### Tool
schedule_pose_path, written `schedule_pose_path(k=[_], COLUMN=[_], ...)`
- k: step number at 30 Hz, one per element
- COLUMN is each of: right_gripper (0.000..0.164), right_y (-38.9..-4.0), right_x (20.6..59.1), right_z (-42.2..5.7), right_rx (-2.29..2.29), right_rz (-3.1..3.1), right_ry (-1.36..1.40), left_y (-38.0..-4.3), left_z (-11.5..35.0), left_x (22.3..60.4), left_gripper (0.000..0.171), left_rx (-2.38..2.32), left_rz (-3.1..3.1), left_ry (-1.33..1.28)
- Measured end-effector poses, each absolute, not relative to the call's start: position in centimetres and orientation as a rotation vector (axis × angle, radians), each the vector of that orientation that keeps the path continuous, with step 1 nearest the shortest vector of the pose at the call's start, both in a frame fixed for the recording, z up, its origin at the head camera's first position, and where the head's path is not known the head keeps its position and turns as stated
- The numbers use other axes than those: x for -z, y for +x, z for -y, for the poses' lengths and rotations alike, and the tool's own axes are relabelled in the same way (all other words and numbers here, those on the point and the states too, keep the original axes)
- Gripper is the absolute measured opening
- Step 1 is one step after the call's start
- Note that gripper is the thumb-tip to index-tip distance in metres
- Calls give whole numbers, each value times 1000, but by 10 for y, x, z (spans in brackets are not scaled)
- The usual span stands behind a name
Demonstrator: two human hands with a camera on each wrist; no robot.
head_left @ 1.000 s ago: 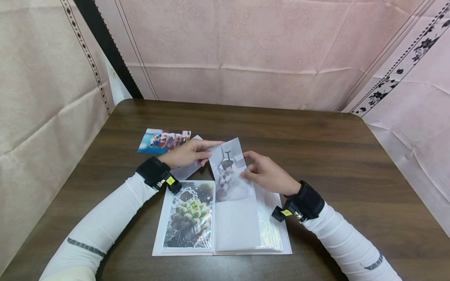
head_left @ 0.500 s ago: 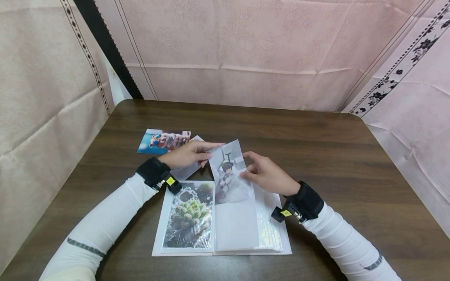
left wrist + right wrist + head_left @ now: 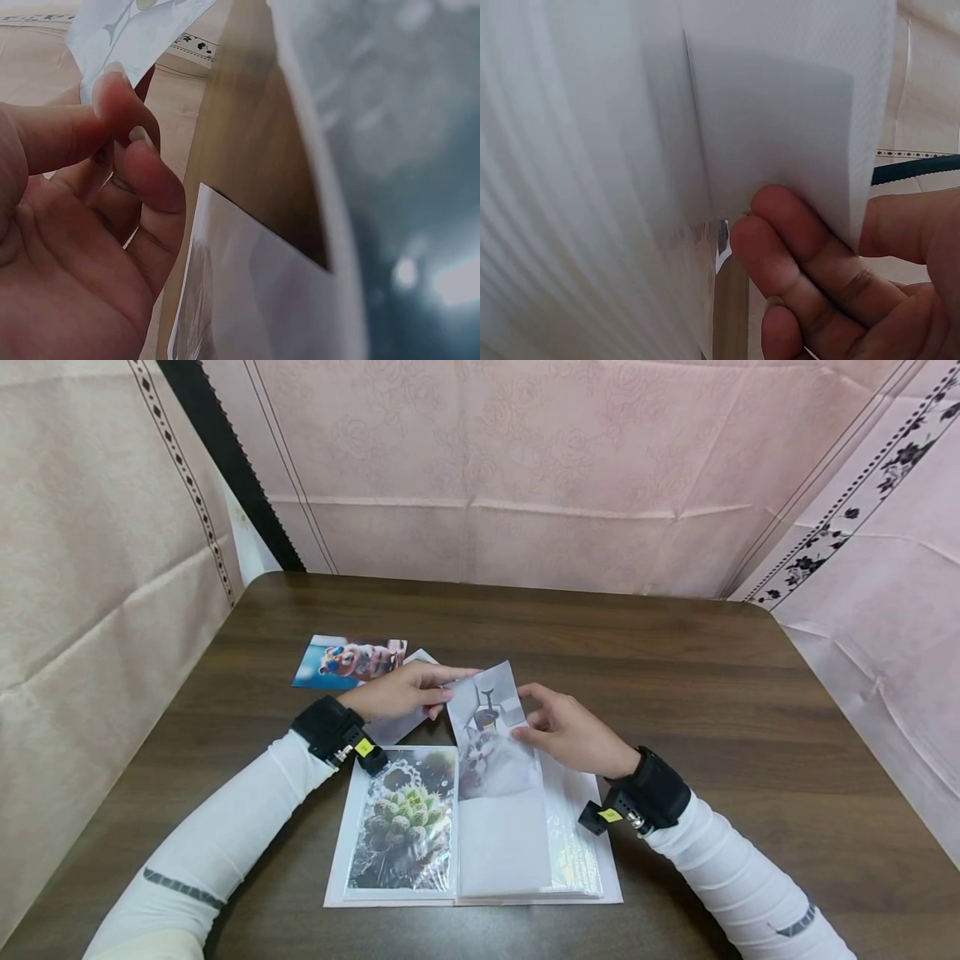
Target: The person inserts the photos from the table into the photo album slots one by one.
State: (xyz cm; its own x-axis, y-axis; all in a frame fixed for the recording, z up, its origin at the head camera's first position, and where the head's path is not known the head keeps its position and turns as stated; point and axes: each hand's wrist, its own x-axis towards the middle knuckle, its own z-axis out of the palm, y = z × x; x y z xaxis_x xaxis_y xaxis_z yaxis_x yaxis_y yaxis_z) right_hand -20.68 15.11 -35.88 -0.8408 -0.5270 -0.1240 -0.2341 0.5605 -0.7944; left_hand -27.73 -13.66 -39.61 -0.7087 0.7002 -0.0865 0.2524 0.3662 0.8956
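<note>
A photo album [image 3: 336, 868] lies spread on the table, a green succulent picture [image 3: 408, 818] filling its left pocket. Above its right side, my left hand [image 3: 405, 689] pinches the upper left edge of a greyish photo [image 3: 487, 693]; thumb and fingertips meet on that photo [image 3: 135, 37] in the left wrist view. The lower part of the photo is inside the raised clear sleeve page [image 3: 502, 847]. My right hand [image 3: 573, 731] grips that page's upper right edge, thumb in front. From behind, the right wrist view shows fingers [image 3: 776, 259] against the white page [image 3: 780, 120].
Beyond the album lies a blue and pink figurine photo [image 3: 348, 662]. A white sheet [image 3: 393, 729], partly under my left hand, lies beside it. More album pages [image 3: 577, 827] rest under the raised one. Pink cloth [image 3: 570, 468] hangs behind the brown table [image 3: 675, 668].
The greyish photo has slid slightly down into the sleeve, its top edge lower than before. Both hands keep nearly the same place and hold.
</note>
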Motion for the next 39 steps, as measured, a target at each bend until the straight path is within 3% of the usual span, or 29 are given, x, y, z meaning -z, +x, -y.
schedule_pose_path(k=[18,39], right_gripper=[65,62], right_y=[-208,-208], right_x=[359,359], right_z=[-151,-151], right_rx=[1165,1187], right_rz=[-2470,-2450], right_ry=[-627,-634], left_y=[-278,-275], left_z=[137,137], left_x=[397,398], left_gripper=[48,48], left_rx=[-1279,-1302], left_rz=[-2178,-2126], left_ry=[842,848])
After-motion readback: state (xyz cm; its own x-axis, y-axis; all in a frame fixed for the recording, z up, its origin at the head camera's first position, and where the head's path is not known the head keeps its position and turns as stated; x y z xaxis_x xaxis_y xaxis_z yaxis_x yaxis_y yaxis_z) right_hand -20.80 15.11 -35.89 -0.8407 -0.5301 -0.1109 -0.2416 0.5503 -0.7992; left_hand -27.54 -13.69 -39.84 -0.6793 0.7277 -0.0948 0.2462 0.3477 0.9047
